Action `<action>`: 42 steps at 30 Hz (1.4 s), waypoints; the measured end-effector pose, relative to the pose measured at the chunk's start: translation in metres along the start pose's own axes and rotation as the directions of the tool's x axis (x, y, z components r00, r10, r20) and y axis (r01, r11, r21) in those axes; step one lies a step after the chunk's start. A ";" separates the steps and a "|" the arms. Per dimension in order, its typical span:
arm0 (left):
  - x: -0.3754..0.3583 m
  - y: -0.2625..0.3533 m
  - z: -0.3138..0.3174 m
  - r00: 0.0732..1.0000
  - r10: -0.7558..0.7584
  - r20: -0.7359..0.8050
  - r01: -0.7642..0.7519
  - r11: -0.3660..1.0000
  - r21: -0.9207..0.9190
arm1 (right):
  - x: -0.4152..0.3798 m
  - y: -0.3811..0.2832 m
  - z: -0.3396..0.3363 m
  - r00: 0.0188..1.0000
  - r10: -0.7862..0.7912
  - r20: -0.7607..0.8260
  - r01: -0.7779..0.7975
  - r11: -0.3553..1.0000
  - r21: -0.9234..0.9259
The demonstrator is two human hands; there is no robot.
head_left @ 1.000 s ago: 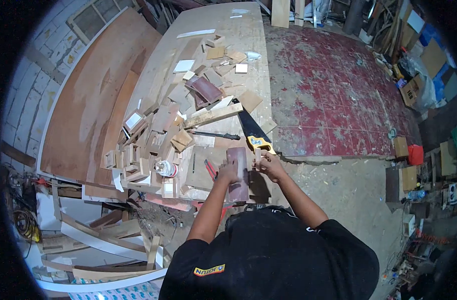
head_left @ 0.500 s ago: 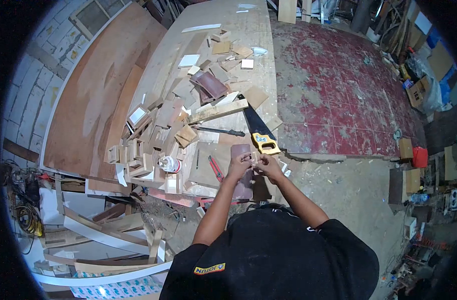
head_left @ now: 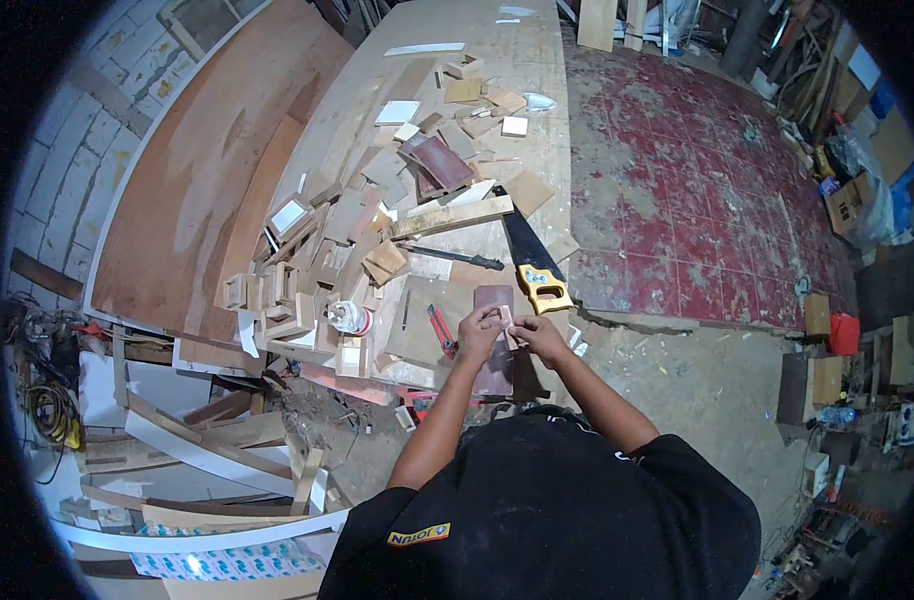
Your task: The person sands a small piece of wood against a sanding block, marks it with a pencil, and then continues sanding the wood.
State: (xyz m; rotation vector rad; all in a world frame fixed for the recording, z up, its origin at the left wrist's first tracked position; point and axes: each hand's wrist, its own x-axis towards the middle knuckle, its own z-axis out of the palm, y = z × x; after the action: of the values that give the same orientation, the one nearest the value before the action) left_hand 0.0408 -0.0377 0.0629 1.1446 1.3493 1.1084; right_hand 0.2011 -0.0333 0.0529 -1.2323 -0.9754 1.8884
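Between my two hands is a small light wooden piece (head_left: 508, 327), pinched by the fingers of both. My left hand (head_left: 478, 334) grips it from the left, and my right hand (head_left: 540, 338) closes on its right side. Beneath them lies a reddish-brown strip (head_left: 494, 378) that looks like sandpaper, partly covered by the hands. A red utility knife (head_left: 442, 331) rests left of my left hand. Just beyond my right hand is a handsaw with a yellow handle (head_left: 544, 289).
Wood offcuts and small wooden frames (head_left: 285, 295) crowd the table's left side, near a white glue bottle (head_left: 349, 318). A wooden bar (head_left: 452, 217) and a dark metal tool (head_left: 451, 257) lie ahead. Red tiled floor (head_left: 667, 180) extends to the right of the table.
The view has shifted slightly, so the table appears farther right. The small wooden piece is now more upright between my fingers, and my right hand has lowered a little.
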 end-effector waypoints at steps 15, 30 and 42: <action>-0.037 -0.071 -0.027 0.964 -0.261 0.053 0.033 0.316 0.948 | 0.059 0.019 0.035 0.974 -0.198 -0.110 -0.050 0.283 -0.958; -0.045 -0.059 -0.032 0.949 -0.314 -0.018 0.123 0.321 0.939 | 0.087 0.018 0.039 0.929 -0.333 -0.160 -0.074 0.257 -0.964; -0.046 -0.046 -0.033 0.939 -0.342 -0.008 0.129 0.332 0.935 | 0.076 0.013 0.035 0.984 -0.157 -0.080 -0.048 0.200 -0.979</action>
State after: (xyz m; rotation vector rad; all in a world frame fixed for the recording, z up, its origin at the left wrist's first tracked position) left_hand 0.0069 -0.0905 0.0257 1.6986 1.9758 -0.1596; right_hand 0.1413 0.0161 0.0183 -1.9320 -2.2848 0.8448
